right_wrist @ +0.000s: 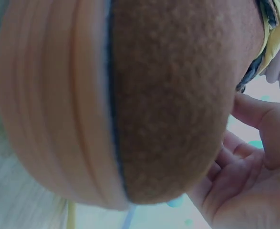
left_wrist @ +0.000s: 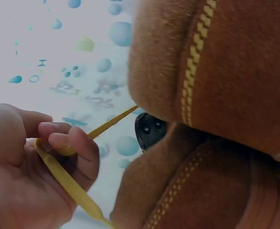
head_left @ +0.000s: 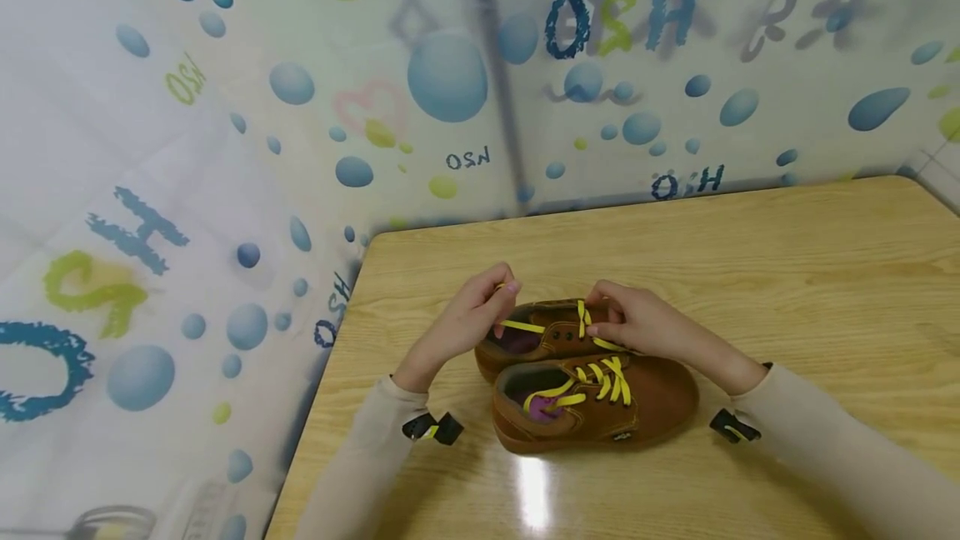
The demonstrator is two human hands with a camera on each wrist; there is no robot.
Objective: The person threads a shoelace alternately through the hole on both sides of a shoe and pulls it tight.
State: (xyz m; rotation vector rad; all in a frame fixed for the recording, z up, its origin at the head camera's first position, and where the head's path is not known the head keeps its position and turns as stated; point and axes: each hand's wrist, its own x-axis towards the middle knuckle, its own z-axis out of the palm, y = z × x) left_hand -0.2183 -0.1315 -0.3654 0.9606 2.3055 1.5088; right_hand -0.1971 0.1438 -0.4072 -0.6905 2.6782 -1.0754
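Two brown lace-up shoes lie side by side on the table, toes to the right. My left hand (head_left: 480, 307) is at the heel end of the far shoe (head_left: 491, 357) and grips a yellow shoelace (head_left: 522, 326), pulled out from its lacing. In the left wrist view the shoelace (left_wrist: 68, 186) runs through the curled fingers. My right hand (head_left: 637, 319) is over the far shoe's front, thumb and fingertips at the yellow lacing; the near shoe hides part of it in the right wrist view. Two bare eyelets (head_left: 563, 336) show. The near shoe (head_left: 660, 402) has yellow laces (head_left: 615, 382) threaded across.
The light wood-grain table (head_left: 787, 273) extends to the right of the shoes. A pale curtain (head_left: 442, 165) printed with blue and green drops rises behind and to the left of the table. A black wrist camera (head_left: 433, 428) is strapped to the left sleeve.
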